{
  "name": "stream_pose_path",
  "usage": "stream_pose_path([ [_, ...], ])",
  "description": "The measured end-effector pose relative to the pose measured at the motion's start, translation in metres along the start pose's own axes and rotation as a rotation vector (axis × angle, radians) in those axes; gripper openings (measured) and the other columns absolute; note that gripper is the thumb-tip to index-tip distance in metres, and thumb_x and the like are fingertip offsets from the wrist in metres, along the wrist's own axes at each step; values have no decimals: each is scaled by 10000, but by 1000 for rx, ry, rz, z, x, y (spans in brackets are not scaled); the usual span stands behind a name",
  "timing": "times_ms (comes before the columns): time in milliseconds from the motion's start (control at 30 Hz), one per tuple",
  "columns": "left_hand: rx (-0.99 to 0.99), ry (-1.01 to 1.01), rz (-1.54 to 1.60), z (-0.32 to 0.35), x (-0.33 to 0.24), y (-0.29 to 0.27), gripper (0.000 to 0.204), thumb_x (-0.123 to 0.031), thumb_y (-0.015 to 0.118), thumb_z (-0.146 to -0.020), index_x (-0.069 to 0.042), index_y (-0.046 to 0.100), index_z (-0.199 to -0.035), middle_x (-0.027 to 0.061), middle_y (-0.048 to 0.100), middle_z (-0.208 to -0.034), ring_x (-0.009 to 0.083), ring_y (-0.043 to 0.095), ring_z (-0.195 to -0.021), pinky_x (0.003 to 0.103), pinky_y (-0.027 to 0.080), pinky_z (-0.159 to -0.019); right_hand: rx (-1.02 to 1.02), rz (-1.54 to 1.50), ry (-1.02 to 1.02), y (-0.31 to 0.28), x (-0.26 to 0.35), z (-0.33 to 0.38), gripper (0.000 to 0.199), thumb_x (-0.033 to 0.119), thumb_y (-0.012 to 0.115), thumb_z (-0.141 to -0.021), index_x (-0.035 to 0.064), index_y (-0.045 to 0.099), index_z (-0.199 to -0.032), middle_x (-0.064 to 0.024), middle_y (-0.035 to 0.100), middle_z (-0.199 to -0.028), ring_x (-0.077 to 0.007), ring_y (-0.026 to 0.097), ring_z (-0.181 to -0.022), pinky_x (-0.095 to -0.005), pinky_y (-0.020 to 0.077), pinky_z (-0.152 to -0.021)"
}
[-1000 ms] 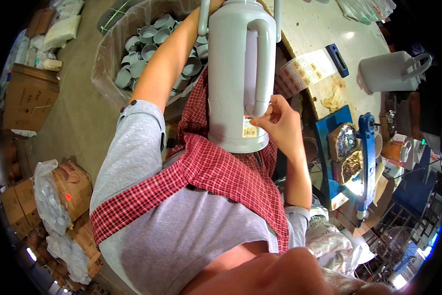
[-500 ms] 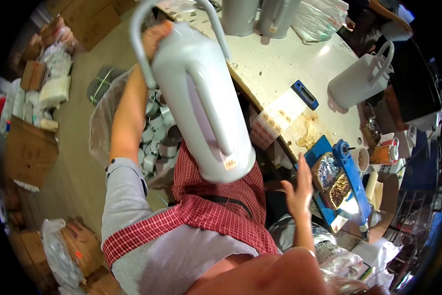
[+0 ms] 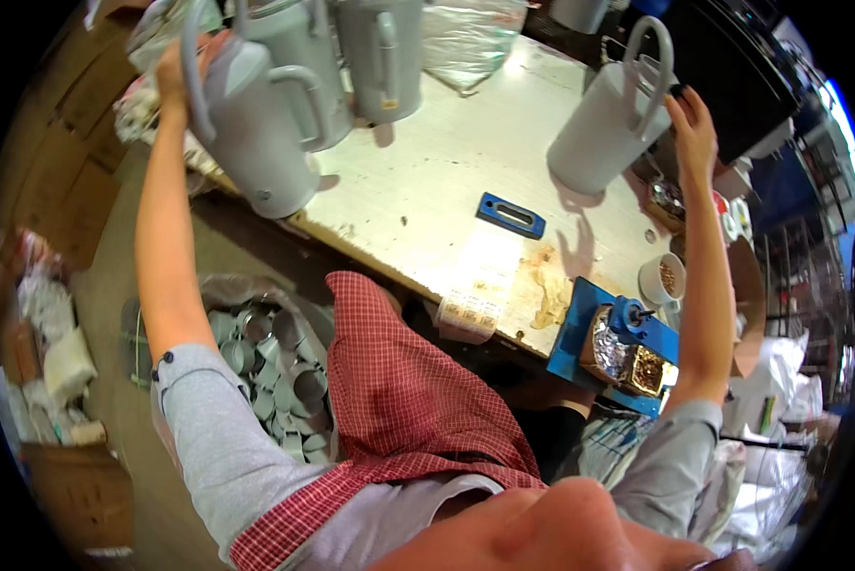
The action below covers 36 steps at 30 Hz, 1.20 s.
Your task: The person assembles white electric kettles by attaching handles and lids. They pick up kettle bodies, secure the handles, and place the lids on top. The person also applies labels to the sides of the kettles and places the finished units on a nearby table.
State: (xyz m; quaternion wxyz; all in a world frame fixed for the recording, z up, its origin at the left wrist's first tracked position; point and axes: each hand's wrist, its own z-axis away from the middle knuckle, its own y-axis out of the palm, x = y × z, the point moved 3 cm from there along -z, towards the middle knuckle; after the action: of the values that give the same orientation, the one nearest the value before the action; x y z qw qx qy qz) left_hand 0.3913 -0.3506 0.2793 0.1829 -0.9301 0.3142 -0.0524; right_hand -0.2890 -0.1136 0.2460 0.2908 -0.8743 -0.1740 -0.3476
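Grey jug (image 3: 256,124) held out at bench edge, next one being reached.
Left hand (image 3: 175,67) gripping its handle; right hand (image 3: 694,124) open-fingered against second jug (image 3: 603,124) on table (image 3: 437,190); two more standing behind.

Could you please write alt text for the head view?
A person's left hand holds a grey jug by its handle at a white workbench's edge, while the right hand touches another grey jug standing on it.

White worktop (image 3: 427,181), stained: grey jugs (image 3: 382,52), blue plate (image 3: 510,215), plastic bag (image 3: 470,33), small bowl (image 3: 662,279), blue press (image 3: 614,344).
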Motion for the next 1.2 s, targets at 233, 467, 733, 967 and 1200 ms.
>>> stream_pose_path([
  [233, -356, -236, 166, 0, 25, 36, 289, -356, 598, -940, -107, 737, -989, 108, 708, -945, 300, 644, -852, 384, 489, -818, -110, -239, -38, 57, -13, -38, 379, 291, 723, -895, 36, 689, -1173, -21, 667, -884, -104, 592, -795, -260, 474, -762],
  [467, -280, -408, 921, 65, -167, -37, 253, -164, 625, -961, 6, 583, -1144, 65, 628, -1144, 146, 580, -1062, 282, 442, -965, 286, -695, -286, -16, 187, 52, 548, 349, 431, -1051, -109, 477, -1349, 40, 332, -688, -60, 306, -604, -217, 261, -552],
  [733, 458, -481, 1528, 172, -357, -59, 579, -508, 432, -971, 41, 615, -992, 197, 591, -1198, 295, 557, -1131, 427, 406, -1016, 568, -503, 100, 7, 200, 245, 343, 211, 632, -948, 41, 625, -1246, -107, 650, -761, -131, 605, -711, -304, 505, -678],
  [967, 637, -128, 1130, 185, -439, -47, 653, -562, 500, -917, 57, 587, -731, 182, 598, -913, 276, 566, -888, 405, 434, -906, 376, -500, 102, -71, 79, 341, 675, 68, 665, -866, 100, 398, -1485, -137, 580, -1340, -268, 555, -1235, -371, 435, -1032],
  [1200, 1269, -126, 1201, 153, -395, -64, 580, -509, 599, -897, 10, 565, -640, 47, 480, -578, 198, 459, -646, 345, 372, -614, -2, 543, 81, -216, -74, 379, 158, 217, 690, -841, 101, 709, -947, -125, 680, -887, -328, 659, -857, -439, 532, -734],
])
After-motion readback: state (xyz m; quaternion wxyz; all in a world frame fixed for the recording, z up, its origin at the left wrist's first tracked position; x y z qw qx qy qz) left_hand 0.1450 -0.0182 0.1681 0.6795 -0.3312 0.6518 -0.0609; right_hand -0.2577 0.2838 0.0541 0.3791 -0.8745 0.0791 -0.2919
